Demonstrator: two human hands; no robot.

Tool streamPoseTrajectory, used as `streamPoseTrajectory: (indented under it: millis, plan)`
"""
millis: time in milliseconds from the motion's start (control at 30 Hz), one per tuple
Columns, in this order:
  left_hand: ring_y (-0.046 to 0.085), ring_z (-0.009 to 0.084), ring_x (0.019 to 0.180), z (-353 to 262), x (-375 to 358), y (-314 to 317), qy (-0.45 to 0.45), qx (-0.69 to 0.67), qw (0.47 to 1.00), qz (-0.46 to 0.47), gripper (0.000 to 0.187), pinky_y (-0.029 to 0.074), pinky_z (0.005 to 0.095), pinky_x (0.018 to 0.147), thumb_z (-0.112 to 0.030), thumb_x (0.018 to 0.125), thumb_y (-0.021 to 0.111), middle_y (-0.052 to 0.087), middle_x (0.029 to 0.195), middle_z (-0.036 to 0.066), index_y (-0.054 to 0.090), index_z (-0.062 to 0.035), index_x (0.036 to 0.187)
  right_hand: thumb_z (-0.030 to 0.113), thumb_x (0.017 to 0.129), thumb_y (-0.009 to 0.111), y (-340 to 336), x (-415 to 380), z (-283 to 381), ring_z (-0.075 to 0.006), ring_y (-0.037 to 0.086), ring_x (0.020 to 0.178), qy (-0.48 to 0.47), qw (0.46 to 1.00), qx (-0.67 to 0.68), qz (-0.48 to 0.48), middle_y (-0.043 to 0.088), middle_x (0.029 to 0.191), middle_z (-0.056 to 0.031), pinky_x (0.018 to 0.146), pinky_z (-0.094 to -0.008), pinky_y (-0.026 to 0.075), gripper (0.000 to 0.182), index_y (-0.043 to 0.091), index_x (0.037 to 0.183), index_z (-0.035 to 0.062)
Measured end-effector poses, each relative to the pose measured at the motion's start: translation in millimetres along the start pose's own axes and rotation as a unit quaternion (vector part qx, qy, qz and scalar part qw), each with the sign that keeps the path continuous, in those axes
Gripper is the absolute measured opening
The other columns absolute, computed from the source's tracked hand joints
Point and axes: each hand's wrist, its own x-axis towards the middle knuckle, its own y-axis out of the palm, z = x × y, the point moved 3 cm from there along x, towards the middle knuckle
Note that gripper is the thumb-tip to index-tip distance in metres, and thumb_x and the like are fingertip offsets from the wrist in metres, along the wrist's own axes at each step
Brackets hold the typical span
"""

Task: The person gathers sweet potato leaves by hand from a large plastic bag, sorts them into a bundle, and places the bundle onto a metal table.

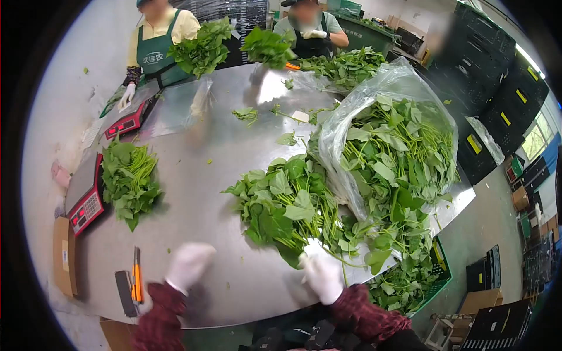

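Two scales (86, 207) are standing leftward and one plastic bag (331, 147) is crowding the leafy pile (281, 202) on the table (222, 158), where the right hand (322, 275) is meeting stems (317, 223) and the left hand (190, 265) is hovering, both hands' fingers too unclear to tell.

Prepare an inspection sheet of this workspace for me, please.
Surface: metal table, leaf scraps scattered.
Job's things: leafy greens piled beside an open clear plastic bag full of more; two scales at left.
Clutter: orange-handled knife and flat black object near the front edge.
Hands: gloved left hand blurred over the table; gloved right hand at the greens' stems, grip unclear.
Cables: nothing seen.
Surroundings: two co-workers opposite; stacked black crates at right.
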Motion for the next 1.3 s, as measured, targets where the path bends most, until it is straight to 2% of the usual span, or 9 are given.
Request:
streamPoseTrajectory:
  millis: [67, 267, 367, 467, 533, 733, 933, 1233, 1300]
  plan:
    - [0.062, 0.0268, 0.077, -56, -24, 30, 0.057, -0.004, 0.998, 0.028, 0.013, 0.049, 0.0366, 0.070, -0.005, 0.076, 0.061, 0.067, 0.086, 0.009, 0.068, -0.0071, 0.087, 0.023, 0.089, 0.054, -4, 27, -43, -0.0273, 0.058, 0.056, -0.020, 0.989, -0.029, -0.147, 0.058, 0.063, -0.0095, 0.052, -0.0368, 0.048, 0.018, 0.055, 0.081, 0.0062]
    - [0.064, 0.0247, 0.082, -140, -68, 121, -0.188, -0.254, 0.937, -0.148, 0.013, 0.050, 0.0338, 0.075, -0.003, 0.076, 0.065, 0.068, 0.089, 0.009, 0.069, -0.0043, 0.088, 0.027, 0.084, 0.053, 25, 92, -79, -0.0374, 0.060, 0.060, -0.103, 0.946, -0.293, -0.092, 0.061, 0.067, -0.0180, 0.058, -0.0462, 0.048, 0.026, 0.054, 0.077, 0.0024]
    - [0.064, 0.0242, 0.082, -162, -64, 116, -0.100, -0.213, 0.967, -0.102, 0.015, 0.050, 0.0327, 0.074, -0.002, 0.076, 0.063, 0.067, 0.090, 0.009, 0.069, -0.0043, 0.090, 0.030, 0.084, 0.051, -4, 97, -44, -0.0356, 0.061, 0.061, -0.061, 0.963, -0.238, -0.110, 0.061, 0.063, -0.0187, 0.057, -0.0461, 0.049, 0.030, 0.060, 0.071, 0.0048]
    - [0.064, 0.0234, 0.082, -160, -68, 118, -0.016, -0.159, 0.985, -0.058, 0.019, 0.050, 0.0316, 0.074, -0.001, 0.076, 0.062, 0.067, 0.091, 0.009, 0.068, -0.0040, 0.094, 0.024, 0.085, 0.054, -57, 68, 6, -0.0290, 0.057, 0.052, -0.025, 0.992, 0.060, -0.105, 0.056, 0.059, -0.0181, 0.053, -0.0388, 0.045, 0.024, 0.056, 0.075, 0.0021]
    - [0.064, 0.0234, 0.083, -151, -71, 119, -0.078, -0.184, 0.978, -0.061, 0.019, 0.050, 0.0321, 0.074, -0.001, 0.077, 0.061, 0.067, 0.091, 0.009, 0.067, -0.0040, 0.095, 0.020, 0.087, 0.057, -82, 43, 30, -0.0106, 0.047, 0.044, 0.019, 0.968, 0.213, -0.134, 0.055, 0.056, -0.0082, 0.046, -0.0285, 0.040, 0.025, 0.053, 0.074, -0.0009]
    - [0.064, 0.0257, 0.083, -167, -42, 107, -0.106, -0.216, 0.966, -0.100, 0.018, 0.050, 0.0318, 0.075, -0.002, 0.079, 0.061, 0.067, 0.090, 0.012, 0.067, -0.0040, 0.096, 0.016, 0.087, 0.057, -55, 20, 1, -0.0113, 0.052, 0.042, 0.074, 0.976, 0.199, -0.041, 0.057, 0.057, -0.0075, 0.043, -0.0272, 0.041, 0.021, 0.053, 0.076, -0.0015]
    - [0.063, 0.0152, 0.085, -173, 11, 91, -0.137, -0.308, 0.924, -0.182, 0.018, 0.050, 0.0249, 0.077, 0.000, 0.082, 0.061, 0.065, 0.096, 0.010, 0.064, 0.0034, 0.100, 0.011, 0.083, 0.063, -27, -9, 10, -0.0086, 0.055, 0.047, -0.025, 0.989, 0.115, -0.090, 0.057, 0.061, -0.0040, 0.042, -0.0229, 0.041, 0.015, 0.054, 0.081, -0.0007]
    - [0.053, 0.0063, 0.068, -169, 14, 109, -0.274, -0.598, 0.732, -0.174, 0.024, 0.041, 0.0193, 0.061, -0.004, 0.080, 0.067, 0.063, 0.083, 0.001, 0.064, 0.0010, 0.103, 0.017, 0.080, 0.069, -2, -42, 3, -0.0188, 0.056, 0.048, -0.180, 0.974, 0.059, -0.120, 0.057, 0.060, -0.0080, 0.048, -0.0294, 0.045, 0.018, 0.056, 0.079, 0.0041]
    - [0.053, 0.0068, 0.066, -157, 8, 111, -0.274, -0.595, 0.736, -0.171, 0.021, 0.042, 0.0197, 0.060, -0.004, 0.080, 0.066, 0.063, 0.080, 0.001, 0.065, 0.0010, 0.100, 0.020, 0.082, 0.067, -5, -43, 10, -0.0143, 0.055, 0.049, -0.063, 0.982, 0.178, 0.014, 0.057, 0.062, -0.0048, 0.047, -0.0268, 0.044, 0.019, 0.057, 0.080, 0.0043]
